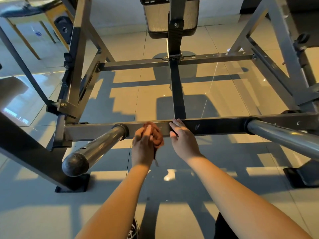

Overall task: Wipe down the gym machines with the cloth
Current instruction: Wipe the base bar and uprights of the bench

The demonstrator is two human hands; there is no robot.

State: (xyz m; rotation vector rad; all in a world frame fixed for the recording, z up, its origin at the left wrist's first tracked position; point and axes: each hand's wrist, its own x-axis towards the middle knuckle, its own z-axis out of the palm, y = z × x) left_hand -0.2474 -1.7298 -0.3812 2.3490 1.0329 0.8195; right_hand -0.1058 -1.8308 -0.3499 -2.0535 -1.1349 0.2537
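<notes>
A grey steel gym machine fills the view; its near horizontal crossbar [215,126] runs left to right in front of me. My left hand [142,145] grips a bunched reddish-brown cloth [156,133] and presses it against the front face of that crossbar, just right of the left chrome peg. My right hand [183,137] rests on the same bar beside the cloth, fingers straight over the top edge and thumb below, where the black centre beam [178,94] joins it.
Two chrome weight pegs jut toward me from the crossbar, the left peg [93,149] and the right peg [283,137]. A padded seat [170,18] sits at the top centre. Slanted frame legs stand on both sides. A weight plate [63,29] and wooden furniture lie far left on the tiled floor.
</notes>
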